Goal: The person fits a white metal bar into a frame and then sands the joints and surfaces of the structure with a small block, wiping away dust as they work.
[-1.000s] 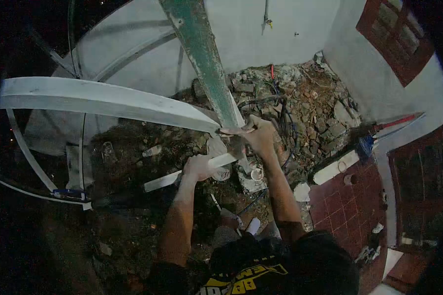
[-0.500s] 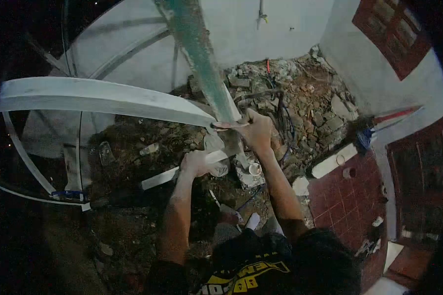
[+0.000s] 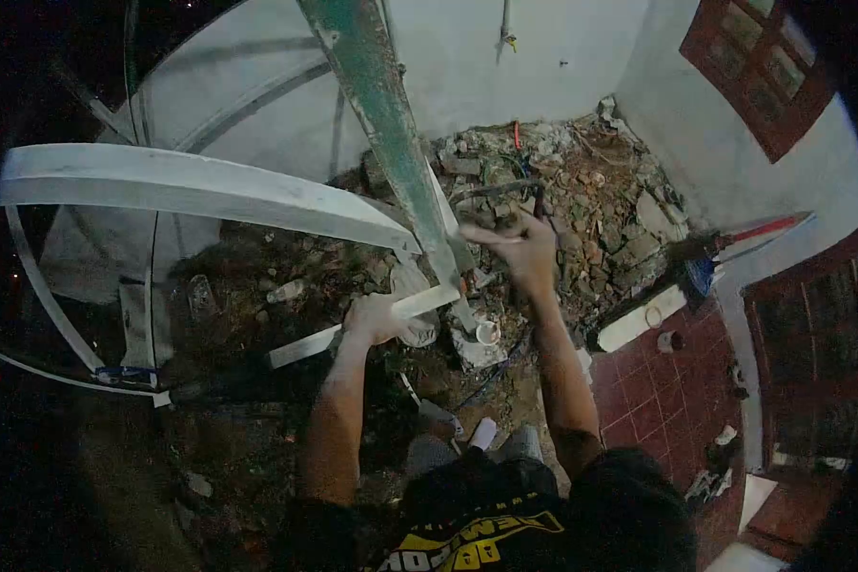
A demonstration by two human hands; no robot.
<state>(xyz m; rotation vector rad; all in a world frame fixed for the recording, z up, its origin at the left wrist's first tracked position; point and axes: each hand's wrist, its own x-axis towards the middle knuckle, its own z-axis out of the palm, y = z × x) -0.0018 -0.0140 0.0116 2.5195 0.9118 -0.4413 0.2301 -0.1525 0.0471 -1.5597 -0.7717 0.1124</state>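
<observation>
The left hand (image 3: 372, 318) grips a pale, straight-edged bar (image 3: 427, 301) near the lower end of a weathered green post (image 3: 374, 114), apparently steadying it; beside the post, the half-curled right hand's (image 3: 529, 253) hold is unclear.

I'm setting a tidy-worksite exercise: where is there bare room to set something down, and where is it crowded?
Barest: the red tiled floor, between the white slab and the black sleeve. Crowded: the rubble, and around the green post, where the left hand grips a white bar and the right hand is near.
</observation>
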